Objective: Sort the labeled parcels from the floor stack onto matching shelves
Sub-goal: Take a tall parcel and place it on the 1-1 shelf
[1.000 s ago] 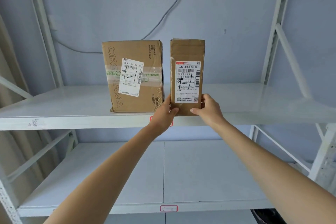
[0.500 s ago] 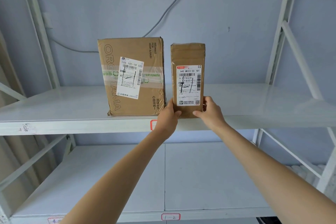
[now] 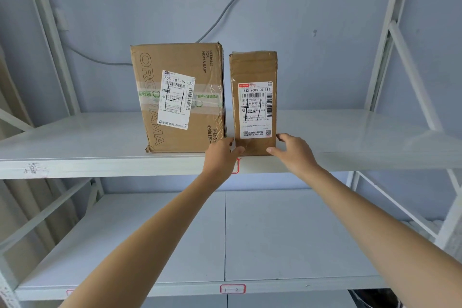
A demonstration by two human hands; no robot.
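Note:
A narrow brown parcel with a white label marked 1-1 stands upright at the front edge of the upper shelf. My left hand holds its lower left corner, thumb on the front face. At the lower right corner, my right hand grips the same way. Just left of it stands a larger brown box, also labeled 1-1, with a small gap between the two. A red-framed shelf tag on the upper shelf edge is mostly hidden behind my left hand.
The lower shelf carries a red-framed tag reading 1-2 on its front edge. White metal uprights and diagonal braces flank both sides. A grey cable runs down the back wall behind the boxes.
The narrow parcel has slid a little further onto the shelf and closer to the larger box. Both hands stay at its lower corners.

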